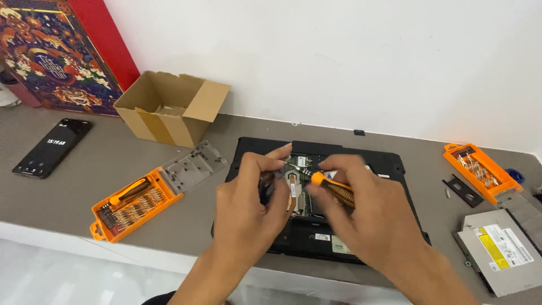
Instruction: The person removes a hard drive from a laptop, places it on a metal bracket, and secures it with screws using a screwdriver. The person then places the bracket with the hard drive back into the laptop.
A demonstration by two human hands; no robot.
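A black laptop (389,164) lies upside down on the grey table with its bottom cover off, so its inner parts show. My right hand (367,214) grips an orange-handled screwdriver (333,186) whose tip points left into the open bay. My left hand (248,209) rests over the laptop's left half, its fingertips pinching at a metal part (293,183) right by the screwdriver tip. Both hands hide much of the open bay.
An open orange bit case (135,206) with a clear lid lies left of the laptop. A cardboard box (169,107) and a black phone (53,147) sit further left. At right are a second orange bit case (480,169), a small black bracket (463,191) and a silver optical drive (499,248).
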